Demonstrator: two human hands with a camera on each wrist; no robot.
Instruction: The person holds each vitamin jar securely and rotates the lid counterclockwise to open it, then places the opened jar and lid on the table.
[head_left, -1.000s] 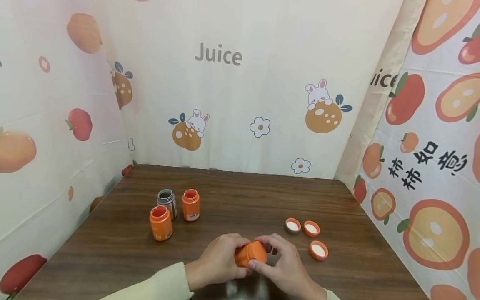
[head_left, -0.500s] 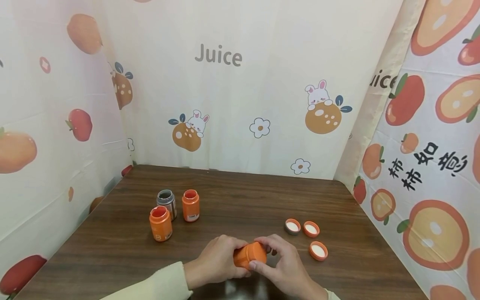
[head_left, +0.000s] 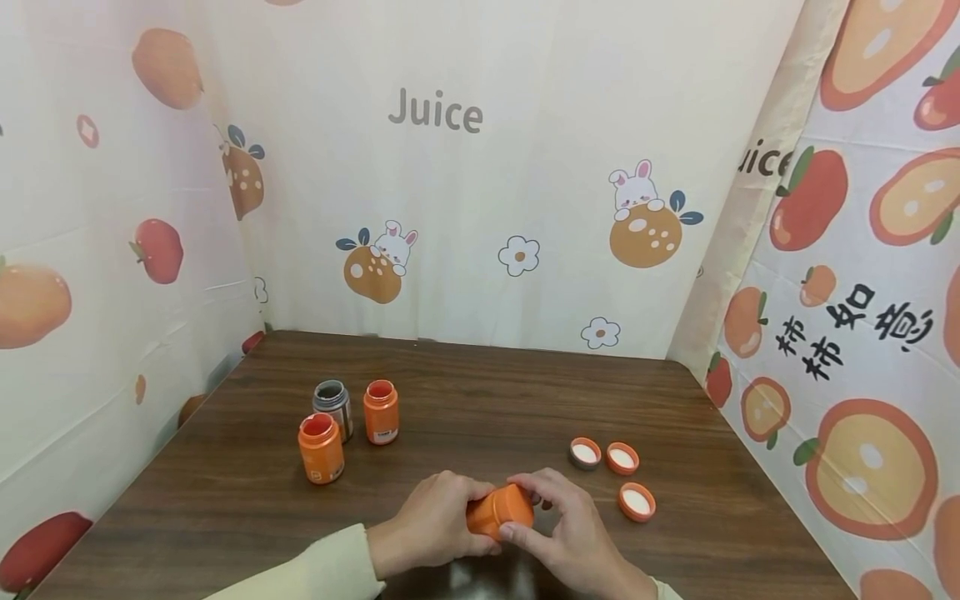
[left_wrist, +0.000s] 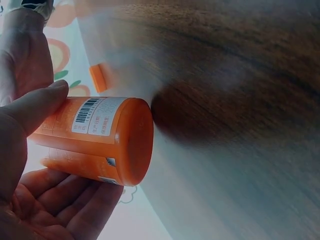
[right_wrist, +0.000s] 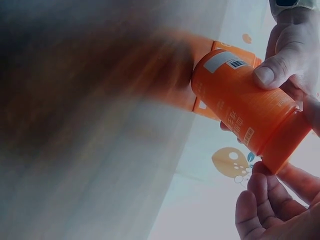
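Note:
Near the table's front edge I hold an orange bottle (head_left: 482,512), tilted on its side with its base towards the left. My left hand (head_left: 435,521) grips the bottle's body, thumb on one side and fingers on the other. The orange cap (head_left: 516,505) is on the bottle, and my right hand (head_left: 566,533) pinches it between thumb and fingers. In the left wrist view a barcode label (left_wrist: 95,116) shows near the bottle's base. The right wrist view shows the cap (right_wrist: 285,142) on the neck, with right-hand fingertips (right_wrist: 262,172) at its rim.
At the left stand three uncapped bottles: a grey one (head_left: 333,404), an orange one (head_left: 382,412) and a nearer orange one (head_left: 321,450). Right of my hands lie a grey-sided cap (head_left: 585,452) and two orange caps (head_left: 623,457), white linings up. Patterned cloth (head_left: 480,183) surrounds the table.
The bottle and my left hand have shifted very slightly left since a second ago. Both hands keep their hold; the other bottles and loose caps stay put.

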